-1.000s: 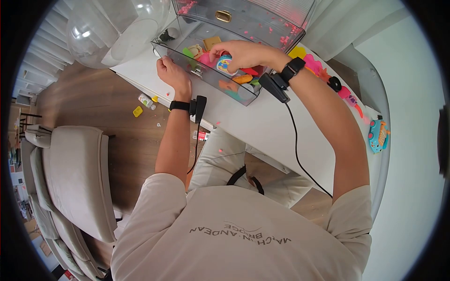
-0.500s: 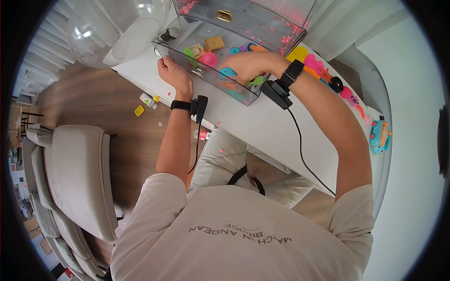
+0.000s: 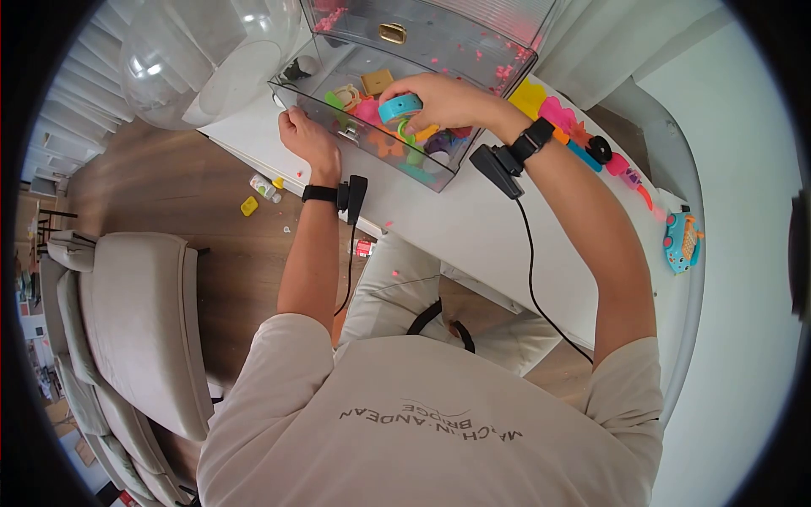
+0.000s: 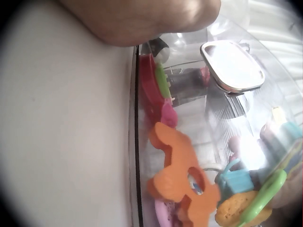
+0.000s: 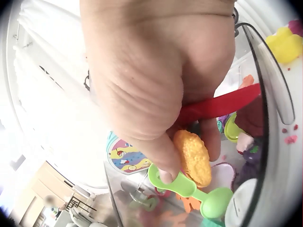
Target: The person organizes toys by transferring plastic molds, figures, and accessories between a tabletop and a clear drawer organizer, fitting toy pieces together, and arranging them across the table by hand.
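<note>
In the head view, my left hand [image 3: 311,145] grips the front left corner of a clear drawer [image 3: 312,100]; the left wrist view shows part of this hand [image 4: 151,19] over the rim. My right hand [image 3: 452,103] is above the toys, holding a round blue toy [image 3: 400,110]. From the right wrist, its patterned face [image 5: 127,156] shows beside the fingers. This hand [image 5: 151,71] also pinches a green spoon [image 5: 187,185] and a bumpy orange piece [image 5: 193,158], with a red piece [image 5: 225,104] against the palm. The fingertips are partly hidden.
Behind the drawer stands a clear case with a gold latch [image 3: 392,33]. Colourful toys [image 3: 553,110] line the white table [image 3: 549,245] at right, with a blue toy vehicle [image 3: 681,242] farther along. Transparent balloons [image 3: 198,63] are at left.
My right hand was lower in the drawer's front right part half a second ago; it has risen slightly leftward with the blue toy. The left hand keeps its hold at the corner.
</note>
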{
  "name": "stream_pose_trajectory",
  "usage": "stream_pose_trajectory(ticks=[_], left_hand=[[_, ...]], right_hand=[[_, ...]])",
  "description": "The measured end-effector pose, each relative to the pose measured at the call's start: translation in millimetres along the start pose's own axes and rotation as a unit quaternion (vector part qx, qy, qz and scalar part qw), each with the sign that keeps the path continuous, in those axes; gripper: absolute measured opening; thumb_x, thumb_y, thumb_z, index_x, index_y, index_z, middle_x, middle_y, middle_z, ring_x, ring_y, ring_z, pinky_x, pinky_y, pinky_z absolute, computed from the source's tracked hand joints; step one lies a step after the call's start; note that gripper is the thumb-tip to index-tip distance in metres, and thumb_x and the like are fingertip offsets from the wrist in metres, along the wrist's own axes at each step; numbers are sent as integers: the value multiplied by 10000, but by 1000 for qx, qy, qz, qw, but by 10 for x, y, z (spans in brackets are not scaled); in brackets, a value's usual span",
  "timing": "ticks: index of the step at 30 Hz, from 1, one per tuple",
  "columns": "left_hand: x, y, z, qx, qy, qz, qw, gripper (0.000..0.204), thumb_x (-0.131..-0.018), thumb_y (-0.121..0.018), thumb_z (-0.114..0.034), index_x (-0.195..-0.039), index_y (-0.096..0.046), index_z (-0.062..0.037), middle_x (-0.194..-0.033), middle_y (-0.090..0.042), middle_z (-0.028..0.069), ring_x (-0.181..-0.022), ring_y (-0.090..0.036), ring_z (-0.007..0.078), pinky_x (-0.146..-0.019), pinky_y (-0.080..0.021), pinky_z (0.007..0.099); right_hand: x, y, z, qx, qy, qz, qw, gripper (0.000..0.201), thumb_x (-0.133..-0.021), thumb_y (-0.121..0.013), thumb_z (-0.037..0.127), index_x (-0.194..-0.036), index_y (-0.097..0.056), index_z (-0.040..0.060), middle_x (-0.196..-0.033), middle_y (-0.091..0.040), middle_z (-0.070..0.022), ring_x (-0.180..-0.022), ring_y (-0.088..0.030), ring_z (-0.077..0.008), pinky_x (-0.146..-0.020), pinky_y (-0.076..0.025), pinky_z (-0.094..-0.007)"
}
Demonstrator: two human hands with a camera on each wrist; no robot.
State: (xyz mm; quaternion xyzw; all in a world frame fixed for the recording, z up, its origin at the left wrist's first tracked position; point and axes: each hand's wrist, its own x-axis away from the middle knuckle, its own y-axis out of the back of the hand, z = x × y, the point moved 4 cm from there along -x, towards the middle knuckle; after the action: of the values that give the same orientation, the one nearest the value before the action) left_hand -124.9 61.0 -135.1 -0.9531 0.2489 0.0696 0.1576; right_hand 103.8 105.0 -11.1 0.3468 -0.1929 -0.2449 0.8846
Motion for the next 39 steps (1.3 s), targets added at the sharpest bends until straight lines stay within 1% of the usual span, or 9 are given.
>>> stream_pose_trajectory(ticks=[8,17,20,22,25,32,34,37,39], left_hand=[[44,-6,-104,3,0,1,1000,321,-1015,-491,-195,-756,-477,-7,-699,-441,14,-682,-371,134,-631,-347,340],[39,-6,-64,18,12,0,1000,314,-1015,-486,-191,-759,-479,-8,-703,-448,17,-686,-370,133,-636,-351,336],[16,4,-50,0,-1,-1,1000,313,-1015,-488,-192,-764,-492,-5,-706,-463,22,-688,-379,136,-638,-359,336],[23,3,-58,5,0,-2,1000,313,-1014,-488,-191,-765,-497,-2,-708,-468,23,-688,-383,137,-641,-362,335],[22,3,-57,0,-3,-3,1000,313,-1014,-490,-189,-766,-503,2,-708,-472,24,-687,-387,137,-644,-367,334],[18,0,-47,10,-12,-4,1000,312,-1014,-492,-185,-765,-503,2,-702,-474,21,-684,-391,136,-642,-368,334],[13,5,-29,11,-6,0,1000,310,-1013,-493,-184,-766,-504,2,-702,-474,22,-684,-391,136,-643,-367,334],[3,3,-9,17,4,3,1000,308,-1011,-494,-182,-765,-503,4,-703,-474,24,-684,-391,137,-643,-366,333],[4,2,-9,22,7,1,1000,307,-1010,-495,-180,-764,-502,5,-702,-473,26,-685,-391,137,-643,-365,332]], right_hand=[[105,5,-3,-24,37,10,999,503,-808,-824,71,-1278,-645,70,-1143,-681,-64,-1049,-642,-198,-910,-506,-329],[67,-31,2,-80,11,2,997,430,-727,-678,-93,-1124,-689,72,-992,-636,16,-927,-571,-128,-834,-458,-274],[63,-54,-20,-111,6,44,993,403,-721,-695,-93,-1095,-691,58,-979,-633,18,-915,-580,-132,-815,-472,-280],[81,-90,-28,-179,-43,118,976,371,-713,-699,-107,-1052,-692,45,-970,-631,9,-895,-591,-129,-790,-487,-281],[48,-98,-57,-207,-53,140,967,363,-709,-691,-132,-1030,-690,37,-964,-629,-3,-871,-605,-124,-749,-501,-270],[-57,-64,-50,-285,-10,50,957,365,-741,-681,-145,-1059,-678,35,-982,-632,-19,-859,-611,-110,-696,-504,-246],[-41,-66,-29,-255,-84,19,963,389,-767,-670,-140,-1115,-663,35,-993,-632,-32,-859,-608,-111,-692,-502,-247],[-44,-121,23,-265,-45,28,963,414,-787,-669,-105,-1176,-642,35,-1021,-629,-40,-895,-610,-119,-713,-507,-257],[-61,-184,-59,-261,-67,51,962,444,-787,-687,-65,-1215,-626,35,-1040,-632,-38,-926,-610,-124,-738,-509,-263]])
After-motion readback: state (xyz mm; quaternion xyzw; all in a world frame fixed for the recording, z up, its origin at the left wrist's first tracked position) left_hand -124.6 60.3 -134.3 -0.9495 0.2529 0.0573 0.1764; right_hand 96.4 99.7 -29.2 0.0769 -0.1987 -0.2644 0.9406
